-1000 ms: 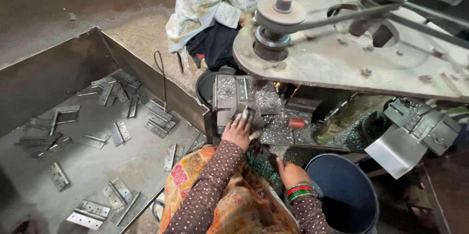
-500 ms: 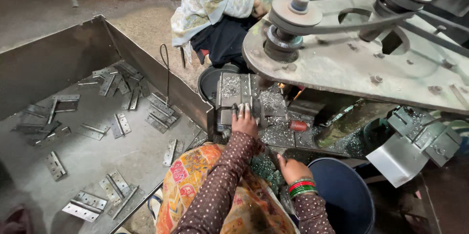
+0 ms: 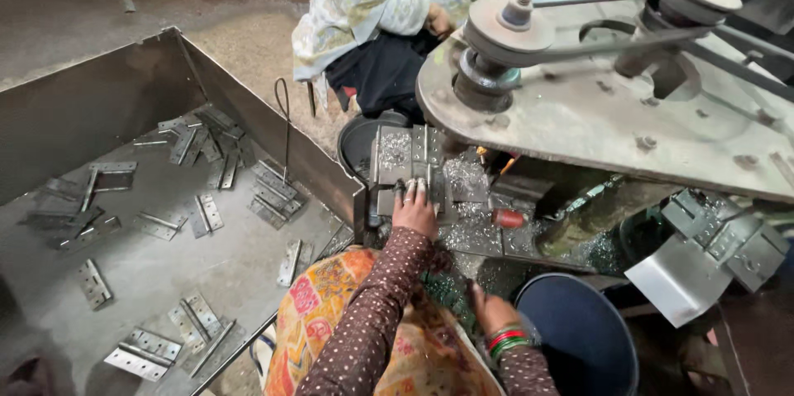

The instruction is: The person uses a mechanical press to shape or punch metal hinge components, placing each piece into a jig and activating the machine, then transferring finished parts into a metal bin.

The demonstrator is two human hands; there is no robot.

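Head view: we are pressing our left hand [image 3: 416, 212], fingers flat and gripping nothing, onto the hinge plate [image 3: 411, 166] lying in the machine fixture [image 3: 463, 185], steadying it. Our right hand [image 3: 490, 310] is hanging low beside the blue bucket [image 3: 579, 338]; its grip we cannot tell.

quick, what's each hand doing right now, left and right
Left hand: fingers pressed flat on the metal hinge on the machine bed; no closed grip visible.
Right hand: low beside the dark bucket; grip cannot be told.
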